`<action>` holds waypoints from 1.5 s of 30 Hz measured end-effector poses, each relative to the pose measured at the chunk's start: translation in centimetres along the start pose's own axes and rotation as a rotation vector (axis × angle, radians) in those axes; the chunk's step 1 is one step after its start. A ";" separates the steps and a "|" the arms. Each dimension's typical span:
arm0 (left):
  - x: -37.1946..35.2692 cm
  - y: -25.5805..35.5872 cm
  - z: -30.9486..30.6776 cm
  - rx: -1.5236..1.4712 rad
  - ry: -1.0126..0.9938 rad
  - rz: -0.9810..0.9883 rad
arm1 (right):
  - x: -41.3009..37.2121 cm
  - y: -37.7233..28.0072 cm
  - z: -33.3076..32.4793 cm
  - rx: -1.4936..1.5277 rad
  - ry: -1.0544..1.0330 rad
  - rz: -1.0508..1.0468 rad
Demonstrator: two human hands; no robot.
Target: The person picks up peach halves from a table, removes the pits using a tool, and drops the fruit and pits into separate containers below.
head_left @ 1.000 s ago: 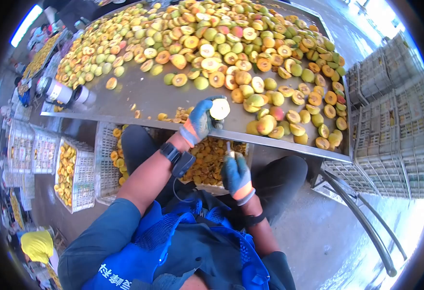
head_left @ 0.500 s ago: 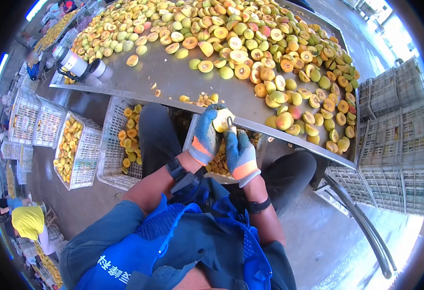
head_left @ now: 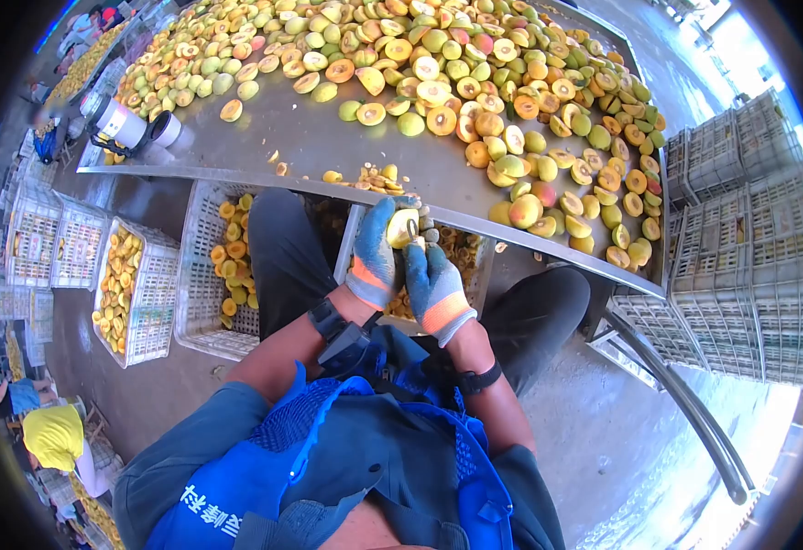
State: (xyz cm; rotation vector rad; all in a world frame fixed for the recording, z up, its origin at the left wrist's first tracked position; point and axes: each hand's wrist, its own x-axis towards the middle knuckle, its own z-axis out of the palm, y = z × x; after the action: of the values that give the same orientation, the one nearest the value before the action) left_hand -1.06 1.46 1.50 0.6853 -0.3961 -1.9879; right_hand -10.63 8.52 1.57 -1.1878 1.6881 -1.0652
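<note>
My left hand (head_left: 376, 252), in a blue and orange work glove, is closed around a halved peach (head_left: 400, 227), its pale cut face turned toward my right hand. My right hand (head_left: 435, 282), gloved the same way, is closed on a small looped metal pitting tool (head_left: 412, 231). The tool's tip is at the cut face; most of its handle is hidden by my fingers. Both hands are close together over the front edge of the metal table (head_left: 264, 137). Below them, a crate (head_left: 484, 284) between my knees holds fruit pieces.
Many halved peaches (head_left: 438, 119) are heaped across the table, with small scraps (head_left: 378, 176) near its edge. A flask (head_left: 115, 121) stands at the left. Fruit-filled crates (head_left: 149, 302) line the left floor; stacked crates (head_left: 740, 247) rise at right. A person in yellow (head_left: 53, 438) bends at lower left.
The peach half has turned in my left hand, and the tool's loop now shows less against it. The whole view has shifted slightly, so table and crates appear further left.
</note>
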 end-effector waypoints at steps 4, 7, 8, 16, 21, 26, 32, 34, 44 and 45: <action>-0.7 -0.3 0.8 0.077 0.010 0.046 | 0.2 -0.2 -0.5 0.024 -0.100 0.061; -0.9 -0.7 1.2 0.160 -0.013 0.128 | 0.3 -0.1 -0.8 0.055 -0.129 0.049; -0.8 -0.8 0.9 0.169 -0.030 0.122 | 0.3 -0.4 -1.1 0.047 -0.148 0.061; -0.2 -0.2 0.3 -0.041 0.017 -0.026 | -0.5 -3.2 -2.9 0.755 -0.412 0.361; -0.6 -0.2 0.5 0.060 -0.004 0.028 | -0.4 -2.6 -3.6 0.815 -0.522 0.426; 0.0 -0.4 -0.3 0.051 0.016 -0.011 | -0.4 -0.5 -1.5 0.562 -0.378 0.061; -0.5 -0.5 0.0 0.127 0.078 0.055 | 0.4 0.1 -1.3 0.361 -0.396 0.073; -0.9 -0.5 0.2 0.216 0.104 0.128 | 0.5 0.0 -1.4 0.285 -0.403 0.094; -0.6 -0.8 -1.1 0.043 0.053 0.038 | 0.5 -0.6 -1.0 0.318 -0.366 0.232; -0.3 -0.8 -1.8 -0.008 0.019 0.002 | 0.1 -2.1 -1.6 0.487 -0.394 0.352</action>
State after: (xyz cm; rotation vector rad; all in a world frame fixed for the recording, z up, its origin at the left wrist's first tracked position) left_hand -0.41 2.12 -0.25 0.6979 -0.3770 -1.9792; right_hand -11.56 8.30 4.03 -0.6964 1.1827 -0.8815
